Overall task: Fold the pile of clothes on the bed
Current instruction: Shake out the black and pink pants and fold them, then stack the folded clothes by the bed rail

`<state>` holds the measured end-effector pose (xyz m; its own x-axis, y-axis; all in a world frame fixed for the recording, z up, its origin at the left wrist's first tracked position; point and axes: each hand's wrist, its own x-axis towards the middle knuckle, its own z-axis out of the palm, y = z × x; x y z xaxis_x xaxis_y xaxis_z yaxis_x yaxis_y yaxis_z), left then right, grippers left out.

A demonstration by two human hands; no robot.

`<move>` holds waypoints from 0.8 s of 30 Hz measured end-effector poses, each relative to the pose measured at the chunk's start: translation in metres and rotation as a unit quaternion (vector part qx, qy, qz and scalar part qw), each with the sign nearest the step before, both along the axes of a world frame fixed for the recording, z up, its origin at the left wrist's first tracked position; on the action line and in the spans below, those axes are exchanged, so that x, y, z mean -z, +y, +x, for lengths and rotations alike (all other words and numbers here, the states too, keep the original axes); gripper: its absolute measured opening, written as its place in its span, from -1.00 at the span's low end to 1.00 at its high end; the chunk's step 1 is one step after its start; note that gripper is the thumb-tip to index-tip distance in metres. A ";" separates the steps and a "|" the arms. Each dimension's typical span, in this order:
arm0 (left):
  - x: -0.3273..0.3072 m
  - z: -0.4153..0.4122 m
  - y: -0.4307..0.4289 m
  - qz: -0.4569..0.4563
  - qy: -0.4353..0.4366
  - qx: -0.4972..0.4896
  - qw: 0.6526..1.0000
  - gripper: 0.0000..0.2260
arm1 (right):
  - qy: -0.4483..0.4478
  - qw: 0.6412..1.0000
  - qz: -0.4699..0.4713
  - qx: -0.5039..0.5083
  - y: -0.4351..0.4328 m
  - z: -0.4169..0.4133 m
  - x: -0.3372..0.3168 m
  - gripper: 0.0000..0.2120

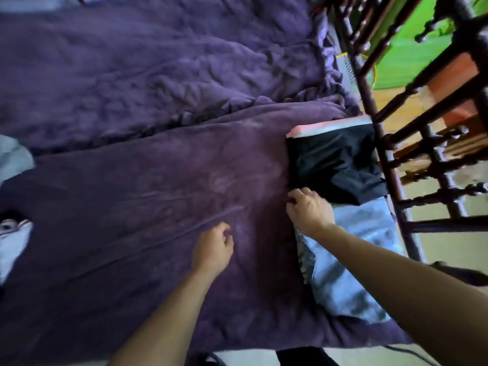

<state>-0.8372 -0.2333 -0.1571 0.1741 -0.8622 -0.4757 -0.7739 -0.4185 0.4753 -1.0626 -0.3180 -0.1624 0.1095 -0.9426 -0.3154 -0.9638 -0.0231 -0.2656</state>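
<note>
Since the black folded cloth (335,165) lies at the right hand's (309,211) curled fingers, that piece looks done; I cannot tell if they pinch it. Left hand (214,247) hangs loose, empty. Next, reach the unfolded clothes (13,157) far past its fingers.

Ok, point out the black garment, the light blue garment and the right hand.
black garment (332,162): head view, top face
light blue garment (353,262): head view, middle
right hand (309,211): head view, back
</note>
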 end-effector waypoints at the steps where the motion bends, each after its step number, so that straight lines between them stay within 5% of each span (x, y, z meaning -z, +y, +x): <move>1: -0.007 0.023 0.017 0.003 -0.012 -0.008 1.000 -0.77 | -0.010 1.000 0.006 -0.012 0.014 0.021 -0.005 -0.69; 14: -0.116 0.325 0.233 -0.024 -0.085 -0.127 0.988 -0.80 | -0.021 0.985 0.043 -0.167 0.191 0.303 -0.055 -0.81; 24: -0.160 0.476 0.344 -0.053 -0.086 -0.263 0.960 -0.82 | -0.062 0.948 0.033 -0.311 0.230 0.511 -0.110 -0.81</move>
